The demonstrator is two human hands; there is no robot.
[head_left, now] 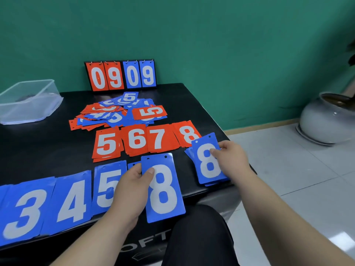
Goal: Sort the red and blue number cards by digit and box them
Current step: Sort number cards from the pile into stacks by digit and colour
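Note:
My left hand [130,187] grips a blue 8 card [163,189] by its left edge, held above the table's front edge. My right hand [230,157] pinches the top blue 8 card [206,162] of a small blue stack at the front right. Red stacks showing 5 [106,144], 6 [136,140], 7 [159,139] and 8 [187,132] lie in a row. Blue stacks 3 [25,210], 4 [73,200] and 5 [106,186] line the front. A mixed heap of unsorted red and blue cards [117,112] lies behind them.
A clear plastic box [28,102] stands at the back left of the black table [192,104]. A flip scoreboard reading 09 09 [121,75] leans on the green wall. A grey ceramic pot [326,120] sits on the tiled floor to the right.

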